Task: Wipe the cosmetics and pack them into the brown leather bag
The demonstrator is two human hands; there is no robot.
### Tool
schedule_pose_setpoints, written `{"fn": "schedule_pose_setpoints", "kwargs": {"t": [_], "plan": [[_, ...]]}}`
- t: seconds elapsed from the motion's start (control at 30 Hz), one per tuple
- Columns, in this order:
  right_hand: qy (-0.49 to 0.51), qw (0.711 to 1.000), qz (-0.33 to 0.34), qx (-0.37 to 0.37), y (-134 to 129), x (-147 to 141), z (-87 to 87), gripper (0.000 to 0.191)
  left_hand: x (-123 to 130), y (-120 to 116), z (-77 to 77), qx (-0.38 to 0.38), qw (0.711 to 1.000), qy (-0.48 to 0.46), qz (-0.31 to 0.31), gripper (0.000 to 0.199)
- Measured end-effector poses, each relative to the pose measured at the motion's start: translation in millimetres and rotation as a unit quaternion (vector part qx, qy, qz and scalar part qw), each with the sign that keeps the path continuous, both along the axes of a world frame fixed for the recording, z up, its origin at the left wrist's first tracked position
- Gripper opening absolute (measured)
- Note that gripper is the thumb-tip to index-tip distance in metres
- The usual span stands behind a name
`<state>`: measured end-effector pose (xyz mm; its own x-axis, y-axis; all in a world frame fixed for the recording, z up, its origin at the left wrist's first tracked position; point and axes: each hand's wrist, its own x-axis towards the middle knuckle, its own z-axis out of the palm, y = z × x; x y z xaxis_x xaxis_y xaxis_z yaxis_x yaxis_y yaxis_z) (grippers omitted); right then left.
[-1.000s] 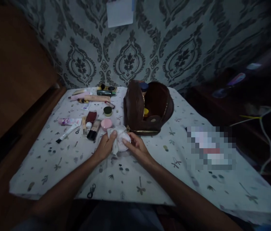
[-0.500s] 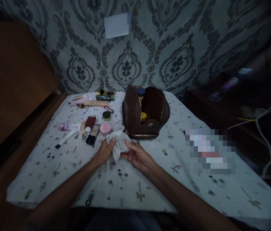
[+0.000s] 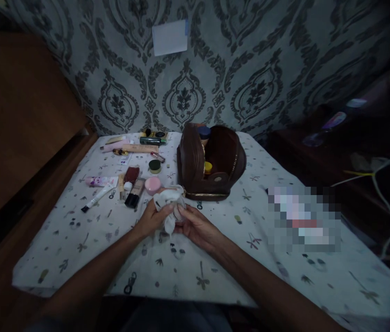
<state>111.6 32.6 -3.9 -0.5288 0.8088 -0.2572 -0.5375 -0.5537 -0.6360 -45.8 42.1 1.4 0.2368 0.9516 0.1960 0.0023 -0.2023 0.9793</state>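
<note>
A crumpled white wipe (image 3: 170, 196) is bunched between my two hands, above the near middle of the table. My left hand (image 3: 153, 216) is closed on the wipe, its thumb pressing over the front. Fingers of my right hand (image 3: 196, 226) are closed round a small roundish item, mostly covered by the wipe and my fingers; its kind cannot be made out. Just beyond my hands lies a round pink container (image 3: 153, 185). A brown cosmetic bag (image 3: 195, 175) with a gold zip stands open behind them, with a blue-capped item (image 3: 204, 133) and a yellow-capped item (image 3: 208, 167) inside.
Left of the bag lie a foundation bottle (image 3: 135, 192), a dark red item (image 3: 132, 174), a dark-lidded round jar (image 3: 154, 166), a beige tube (image 3: 141, 148), a dark green tube (image 3: 151, 141) and several other cosmetics. A blurred-out object (image 3: 302, 219) lies on the right of the patterned tablecloth (image 3: 229, 272).
My left thumb has moved right and down across the wipe, close to my right thumb. The wipe is now folded more over the item. The view has shifted slightly.
</note>
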Motion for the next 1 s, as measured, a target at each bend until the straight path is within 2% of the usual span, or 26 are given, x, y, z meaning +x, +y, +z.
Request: {"fn": "schedule_pose_setpoints", "kwargs": {"t": [0.1,0.2,0.33,0.5,0.67,0.77,0.87,1.0], "plan": [[-0.015,1.000,-0.001,0.020,0,-1,-0.2,0.033,1,-2,3.2,-0.041,0.997,-0.001,0.059,0.042],[-0.025,0.999,0.021,0.044,0,-3,-1.5,0.035,1,-3,7.3,-0.068,0.994,-0.021,0.088,0.045],[-0.038,0.998,0.029,0.049,-1,-4,-2.5,0.038,0,0,7.1,-0.082,0.993,-0.039,0.082,0.048],[-0.023,0.999,0.030,0.019,-2,-3,-2.1,0.034,-2,4,-1.9,-0.109,0.990,-0.062,0.062,0.047],[-0.010,1.000,-0.022,0.007,2,-2,-2.7,0.033,-1,4,-3.0,-0.071,0.997,0.015,0.037,0.059],[-0.001,0.999,-0.021,0.024,1,-2,-1.1,0.041,-1,3,-2.0,-0.031,0.998,0.046,0.019,0.055],[-0.003,0.999,-0.001,0.047,-3,-2,0.4,0.052,-3,5,-4.1,-0.035,0.998,0.051,0.021,0.052],[-0.099,0.991,0.010,0.092,-5,1,-1.7,0.068,-6,7,-7.1,-0.043,0.996,0.062,0.052,0.048]]}}
